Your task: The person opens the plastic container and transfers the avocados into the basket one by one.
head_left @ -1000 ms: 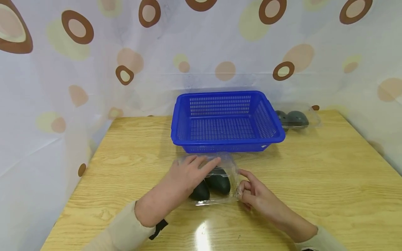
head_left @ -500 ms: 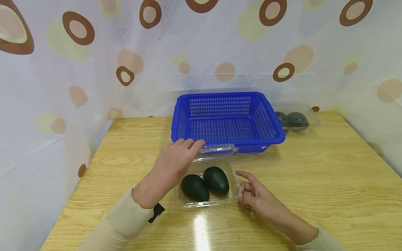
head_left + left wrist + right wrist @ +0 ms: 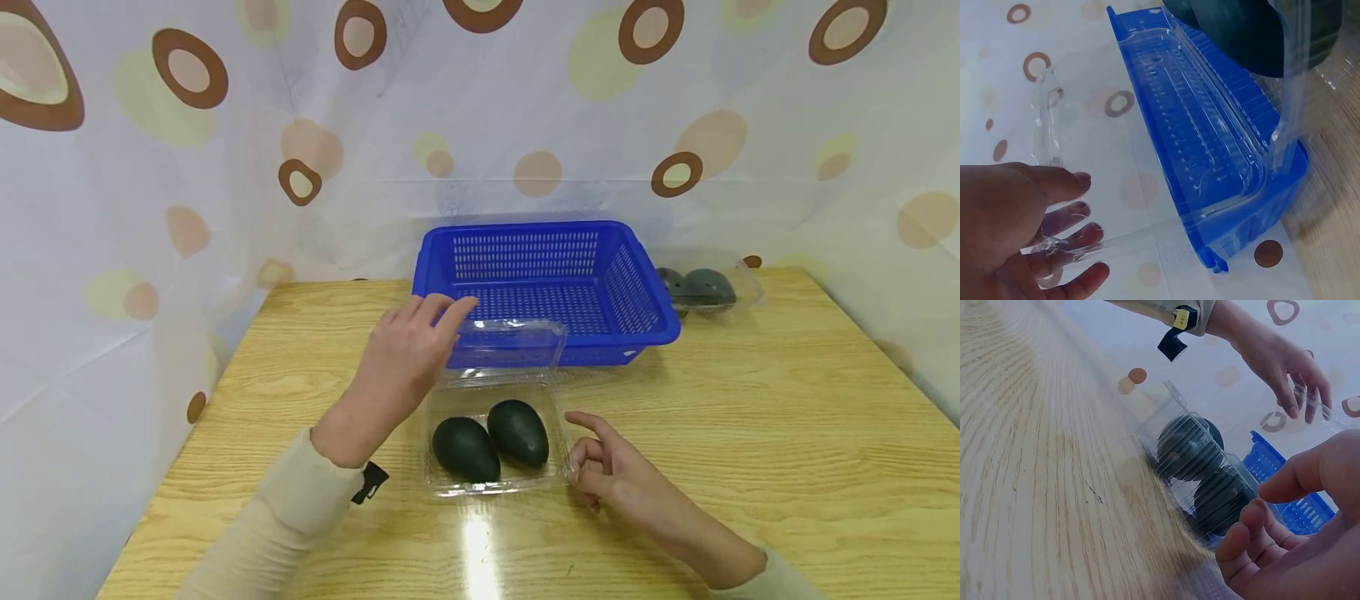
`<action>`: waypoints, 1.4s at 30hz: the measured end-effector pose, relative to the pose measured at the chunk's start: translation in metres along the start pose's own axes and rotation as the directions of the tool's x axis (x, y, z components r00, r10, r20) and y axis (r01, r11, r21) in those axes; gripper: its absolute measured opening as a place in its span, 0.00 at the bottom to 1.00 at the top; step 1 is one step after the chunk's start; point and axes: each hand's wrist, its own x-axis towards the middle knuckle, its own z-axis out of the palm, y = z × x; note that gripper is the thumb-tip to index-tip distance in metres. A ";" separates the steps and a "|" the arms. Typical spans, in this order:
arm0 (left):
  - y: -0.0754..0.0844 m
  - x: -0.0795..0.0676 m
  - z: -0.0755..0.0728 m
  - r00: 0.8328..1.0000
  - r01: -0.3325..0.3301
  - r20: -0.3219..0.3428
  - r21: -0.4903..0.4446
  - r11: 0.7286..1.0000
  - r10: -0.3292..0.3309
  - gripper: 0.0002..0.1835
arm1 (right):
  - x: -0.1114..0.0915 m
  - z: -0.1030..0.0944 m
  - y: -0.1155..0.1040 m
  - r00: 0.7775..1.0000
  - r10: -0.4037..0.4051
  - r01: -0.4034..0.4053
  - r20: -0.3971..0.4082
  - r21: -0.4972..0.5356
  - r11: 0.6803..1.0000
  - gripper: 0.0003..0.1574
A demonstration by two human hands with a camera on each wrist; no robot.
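Two dark green avocados (image 3: 517, 433) lie side by side in the base of a clear plastic clamshell box (image 3: 491, 487) on the table. Its hinged lid (image 3: 510, 342) stands raised at the back, overlapping the blue basket in the head view. My left hand (image 3: 408, 346) is at the lid's left corner, fingers loosely extended against the clear plastic, as the left wrist view shows. At the box's front right corner, my right hand (image 3: 611, 467) pinches the edge with curled fingers, its index finger stretched forward along the side.
A blue perforated basket (image 3: 543, 340) stands just behind the box. Right of it, near the patterned cloth backdrop (image 3: 480, 108), sits another clear box with dark green avocados (image 3: 708, 287). The wooden table (image 3: 787, 400) extends to both sides.
My left hand has moved up and back from over the avocados, and the lid has swung from lying over them to standing upright. The right hand stays at the box's corner.
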 end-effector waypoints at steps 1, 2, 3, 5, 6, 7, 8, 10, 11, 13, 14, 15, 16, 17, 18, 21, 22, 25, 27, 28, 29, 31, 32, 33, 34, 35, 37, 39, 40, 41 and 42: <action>-0.001 -0.001 -0.001 1.000 0.004 -0.002 -0.011 1.000 -0.004 0.27 | 0.000 0.000 0.000 1.000 0.000 0.000 0.000 0.000 1.000 0.47; -0.003 -0.002 -0.001 1.000 0.006 -0.005 -0.023 1.000 -0.006 0.29 | 0.000 0.000 0.000 1.000 -0.001 0.001 -0.001 -0.001 1.000 0.47; -0.004 -0.003 -0.002 1.000 0.006 -0.011 -0.038 0.999 -0.006 0.31 | 0.000 0.000 0.000 1.000 -0.002 0.002 -0.002 -0.004 1.000 0.47; -0.005 -0.006 -0.004 1.000 -0.008 -0.031 -0.074 0.997 0.005 0.34 | 0.000 0.000 -0.001 1.000 -0.004 0.004 -0.005 -0.012 1.000 0.47; -0.006 -0.007 -0.004 0.999 -0.018 -0.044 -0.096 0.995 0.014 0.34 | 0.000 0.000 -0.001 1.000 -0.004 0.004 -0.007 -0.018 1.000 0.47; -0.006 -0.009 -0.005 0.998 -0.028 -0.056 -0.115 0.993 0.022 0.34 | 0.000 0.000 -0.001 1.000 -0.004 0.004 -0.010 -0.023 1.000 0.47; -0.007 -0.010 -0.006 0.997 -0.038 -0.070 -0.132 0.990 0.029 0.34 | 0.000 0.000 -0.001 1.000 -0.003 0.002 -0.012 -0.030 1.000 0.47; -0.007 -0.014 -0.007 0.995 -0.054 -0.092 -0.162 0.985 0.040 0.34 | -0.001 -0.001 -0.001 1.000 -0.003 0.002 -0.013 -0.044 0.999 0.47; -0.006 -0.015 -0.008 0.994 -0.061 -0.101 -0.179 0.982 0.044 0.33 | -0.001 -0.001 -0.001 1.000 -0.001 0.001 -0.015 -0.053 0.999 0.47; -0.006 -0.019 -0.010 0.992 -0.070 -0.115 -0.205 0.976 0.047 0.32 | -0.001 -0.002 -0.002 1.000 -0.004 0.002 -0.020 -0.074 0.997 0.47; -0.006 -0.021 -0.012 0.991 -0.076 -0.125 -0.218 0.973 0.049 0.31 | -0.001 -0.003 -0.002 1.000 -0.007 0.004 -0.025 -0.090 0.996 0.47; -0.005 -0.023 -0.014 0.990 -0.081 -0.133 -0.229 0.970 0.051 0.30 | -0.001 -0.003 -0.002 0.999 -0.013 0.009 -0.032 -0.108 0.994 0.48; -0.004 -0.025 -0.016 0.987 -0.091 -0.149 -0.240 0.967 0.056 0.30 | -0.002 -0.004 -0.002 0.999 -0.019 0.014 -0.042 -0.129 0.992 0.47; -0.003 -0.027 -0.018 0.985 -0.102 -0.163 -0.254 0.962 0.061 0.29 | -0.002 -0.004 -0.003 0.998 -0.028 0.019 -0.054 -0.151 0.988 0.47; -0.003 -0.029 -0.020 0.982 -0.115 -0.178 -0.268 0.957 0.068 0.28 | -0.002 -0.005 -0.004 0.997 -0.038 0.026 -0.067 -0.171 0.985 0.46; 0.000 -0.036 -0.024 0.974 -0.162 -0.203 -0.308 0.938 0.101 0.27 | -0.003 -0.007 -0.008 0.989 -0.078 0.044 -0.125 -0.253 0.967 0.42; 0.001 -0.038 -0.025 0.972 -0.179 -0.203 -0.321 0.930 0.117 0.27 | -0.003 -0.007 -0.010 0.984 -0.105 0.058 -0.147 -0.294 0.954 0.40; 0.003 -0.046 -0.025 0.972 -0.213 -0.172 -0.360 0.908 0.160 0.27 | -0.002 -0.005 -0.015 0.957 -0.209 0.098 -0.203 -0.452 0.886 0.36; 0.004 -0.051 -0.021 0.972 -0.226 -0.144 -0.379 0.898 0.184 0.29 | 0.000 -0.003 -0.018 0.931 -0.291 0.122 -0.220 -0.563 0.818 0.33; 0.005 -0.053 -0.019 0.972 -0.229 -0.131 -0.384 0.894 0.193 0.30 | 0.001 -0.001 -0.020 0.917 -0.331 0.134 -0.221 -0.611 0.780 0.32; 0.005 -0.056 -0.016 0.973 -0.228 -0.115 -0.390 0.892 0.199 0.30 | 0.002 0.001 -0.021 0.906 -0.362 0.145 -0.218 -0.646 0.750 0.32; 0.006 -0.061 -0.010 0.974 -0.225 -0.090 -0.403 0.887 0.206 0.32 | 0.004 0.004 -0.023 0.887 -0.413 0.166 -0.204 -0.694 0.700 0.31; 0.007 -0.064 -0.007 0.975 -0.221 -0.077 -0.404 0.888 0.208 0.33 | 0.004 0.005 -0.024 0.878 -0.437 0.179 -0.196 -0.711 0.680 0.31; 0.007 -0.066 -0.005 0.977 -0.212 -0.059 -0.407 0.888 0.206 0.35 | 0.005 0.007 -0.024 0.868 -0.459 0.191 -0.189 -0.727 0.660 0.30; 0.008 -0.068 -0.002 0.979 -0.200 -0.038 -0.409 0.890 0.202 0.36 | 0.006 0.008 -0.025 0.858 -0.481 0.202 -0.181 -0.741 0.640 0.30; 0.008 -0.070 0.000 0.980 -0.189 -0.019 -0.410 0.892 0.199 0.37 | 0.007 0.009 -0.025 0.849 -0.499 0.212 -0.174 -0.754 0.622 0.29; 0.010 -0.073 0.003 0.981 -0.164 0.026 -0.407 0.899 0.190 0.40 | 0.009 0.010 -0.027 0.829 -0.537 0.233 -0.157 -0.776 0.586 0.28; 0.011 -0.076 0.006 0.981 -0.129 0.085 -0.401 0.907 0.177 0.42 | 0.011 0.011 -0.028 0.815 -0.562 0.248 -0.138 -0.794 0.555 0.27; 0.012 -0.077 0.007 0.978 -0.111 0.117 -0.398 0.911 0.170 0.44 | 0.012 0.011 -0.029 0.810 -0.572 0.258 -0.127 -0.799 0.543 0.27; 0.012 -0.078 0.008 0.975 -0.089 0.153 -0.398 0.913 0.162 0.45 | 0.013 0.012 -0.030 0.807 -0.578 0.267 -0.116 -0.803 0.534 0.26; 0.013 -0.078 0.009 0.970 -0.065 0.192 -0.397 0.915 0.152 0.46 | 0.014 0.012 -0.031 0.809 -0.578 0.272 -0.108 -0.803 0.530 0.26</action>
